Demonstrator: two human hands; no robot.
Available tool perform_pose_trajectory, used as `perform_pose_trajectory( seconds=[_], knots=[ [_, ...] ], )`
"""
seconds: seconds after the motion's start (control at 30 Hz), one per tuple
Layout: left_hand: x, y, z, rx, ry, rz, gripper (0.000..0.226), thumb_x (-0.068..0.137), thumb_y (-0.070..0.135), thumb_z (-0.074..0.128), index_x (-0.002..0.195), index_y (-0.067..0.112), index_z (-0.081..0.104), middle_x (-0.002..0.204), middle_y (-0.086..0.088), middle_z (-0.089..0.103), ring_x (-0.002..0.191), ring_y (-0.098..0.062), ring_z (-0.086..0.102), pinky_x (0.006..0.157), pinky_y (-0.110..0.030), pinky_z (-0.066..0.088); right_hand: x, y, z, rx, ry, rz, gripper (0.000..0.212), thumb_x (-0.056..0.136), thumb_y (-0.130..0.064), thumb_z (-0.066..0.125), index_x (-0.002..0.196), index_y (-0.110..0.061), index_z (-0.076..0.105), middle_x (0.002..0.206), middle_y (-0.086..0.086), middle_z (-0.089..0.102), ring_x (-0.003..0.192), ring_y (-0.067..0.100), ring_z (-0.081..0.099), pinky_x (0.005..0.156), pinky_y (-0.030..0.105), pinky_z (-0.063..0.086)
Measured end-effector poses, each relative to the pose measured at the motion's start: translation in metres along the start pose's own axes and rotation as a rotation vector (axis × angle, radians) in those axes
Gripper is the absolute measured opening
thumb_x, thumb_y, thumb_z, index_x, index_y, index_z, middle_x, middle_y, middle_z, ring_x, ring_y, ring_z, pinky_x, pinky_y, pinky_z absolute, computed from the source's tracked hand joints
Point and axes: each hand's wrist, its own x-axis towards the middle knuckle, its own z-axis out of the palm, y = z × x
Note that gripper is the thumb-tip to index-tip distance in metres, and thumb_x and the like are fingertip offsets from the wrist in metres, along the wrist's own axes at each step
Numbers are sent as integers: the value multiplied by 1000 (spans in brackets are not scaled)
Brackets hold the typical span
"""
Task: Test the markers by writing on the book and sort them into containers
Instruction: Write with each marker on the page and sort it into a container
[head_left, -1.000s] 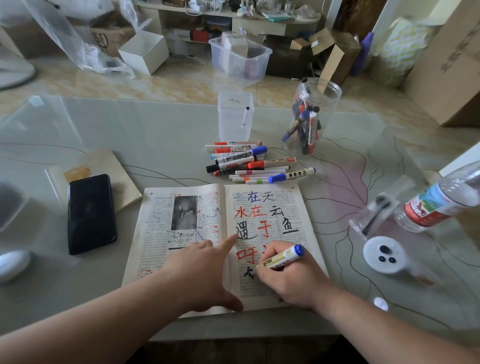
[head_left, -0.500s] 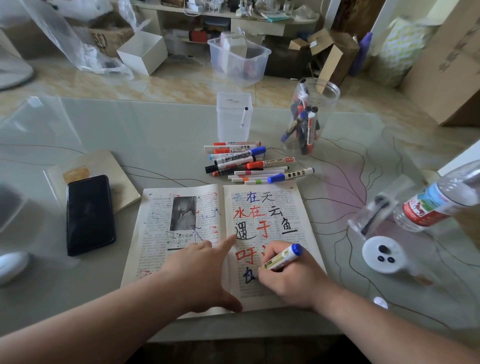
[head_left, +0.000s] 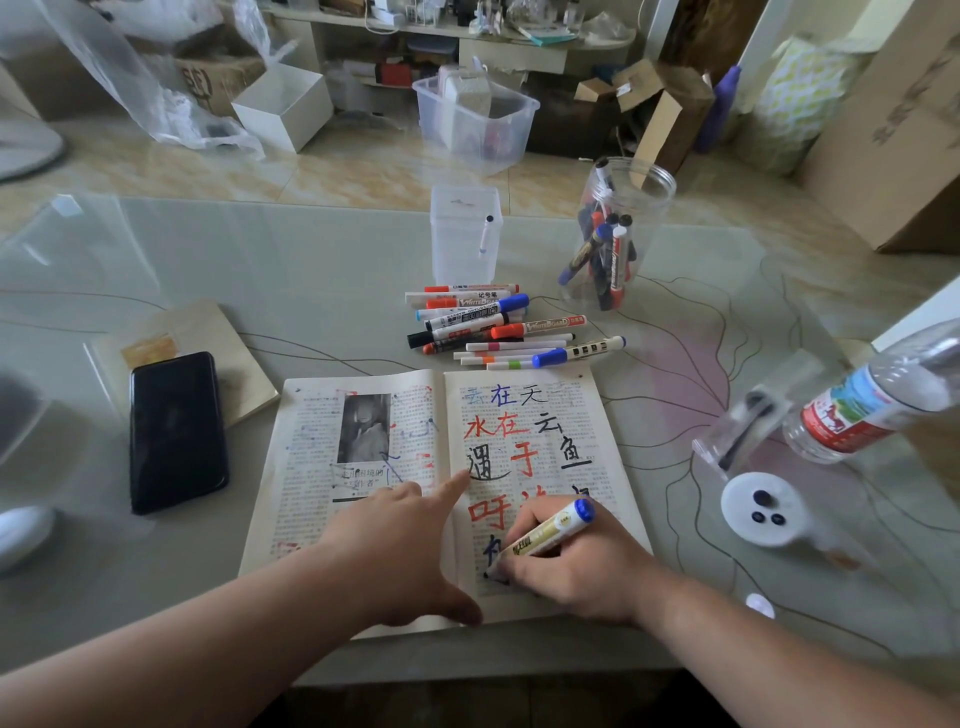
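Moved lower down the book (head_left: 571, 415) page, writing with marker (head_left: 545, 535) (blue cap up) gripped in right hand (head_left: 576, 566); left hand (head_left: 405, 540) just beside, forefinger straight, pressing pages flat.

- There were two hands: one left hand (head_left: 395, 545) and one right hand (head_left: 576, 571).
- There was one open book (head_left: 306, 467).
- One gold marker (head_left: 545, 535) was in the right hand.
- About eleven loose markers (head_left: 524, 328) lay in one pile; overlap kept the count from being exact.
- There were two clear containers: one square tub (head_left: 465, 260) with a single thin marker (head_left: 486, 234), and one round jar (head_left: 649, 208) with several markers, too crowded to count.
- There was one phone (head_left: 176, 431), one notebook (head_left: 234, 343), one bottle (head_left: 872, 410) and one white lid (head_left: 763, 512).
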Motion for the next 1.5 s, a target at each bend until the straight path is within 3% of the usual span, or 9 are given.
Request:
perform_pose_trajectory(
  seconds=[0.23, 0.4, 0.57, 0.73, 0.87, 1.03, 1.2, 1.33, 1.5],
  knots=[
    [-1, 1, -2, 10, 4, -4, 137, 52, 87, 71, 154, 47, -11, 139, 3, 50, 127, -20, 49, 97, -38, 49, 2, -1, 1, -62, -29, -21, 23, 82, -27, 82, 68, -37, 67, 70, -19, 68, 71, 1, 64, 62, 17, 49],
    [-5, 3, -5, 11, -3, -3, 137, 53, 86, 72, 155, 47, -11, 140, 3, 49, 127, -19, 49, 97, -37, 48, 2, 1, -2, -89, 17, 33, 16, 82, -18, 76, 72, -21, 63, 70, -5, 66, 66, 10, 63, 62, 30, 53],
    [-10, 3, -15, -65, -2, 23, 135, 59, 78, 77, 153, 47, -15, 145, 6, 47, 130, -18, 48, 103, -37, 46, 4, -2, -21, 307, 88, 84, 12, 75, -14, 74, 67, -12, 65, 55, 7, 51, 52, 18, 43, 47, 28, 35],
    [-17, -2, -34, -436, 169, 114, 60, 92, 34, 65, 134, 40, 23, 119, 15, 56, 103, -4, 58, 83, -19, 46, 2, -28, -45, 659, 34, 15, 13, 74, -6, 70, 86, -5, 66, 51, 7, 38, 42, 14, 26, 39, 20, 19],
    [-15, -4, -40, -747, 248, 145, 25, 96, 17, 57, 101, 39, 45, 107, 6, 63, 96, -14, 60, 86, -37, 51, -9, -50, -63, 716, 10, -105, 23, 73, -16, 76, 92, -5, 70, 57, 10, 45, 48, 17, 33, 41, 22, 21],
    [-10, 0, -39, -902, 306, 245, 16, 90, 39, 56, 96, 49, 47, 101, 12, 67, 90, -11, 62, 77, -33, 47, -18, -59, -69, 748, 137, -146, 11, 77, -16, 65, 82, -12, 75, 58, 12, 55, 48, 20, 40, 42, 23, 20],
    [-15, 4, -39, -844, 294, 303, 30, 99, 25, 58, 97, 52, 46, 105, 19, 68, 100, -9, 64, 81, -30, 48, -18, -60, -62, 722, 176, -175, 6, 78, -15, 67, 74, -20, 70, 60, 13, 59, 47, 21, 47, 41, 22, 29],
    [-17, 7, -39, -849, 285, 327, 28, 99, 25, 57, 97, 52, 47, 105, 21, 68, 111, -7, 63, 94, -41, 52, -18, -56, -64, 714, 203, -187, 4, 78, -15, 67, 76, -18, 69, 64, 14, 59, 51, 21, 48, 42, 22, 31],
    [-18, 10, -40, -879, 303, 410, 24, 82, 56, 55, 106, 49, 51, 104, 10, 69, 107, -21, 65, 94, -52, 51, -19, -53, -64, 678, 151, -199, 6, 78, -12, 69, 83, -16, 72, 67, 17, 64, 53, 22, 52, 41, 22, 33]
  ],
)
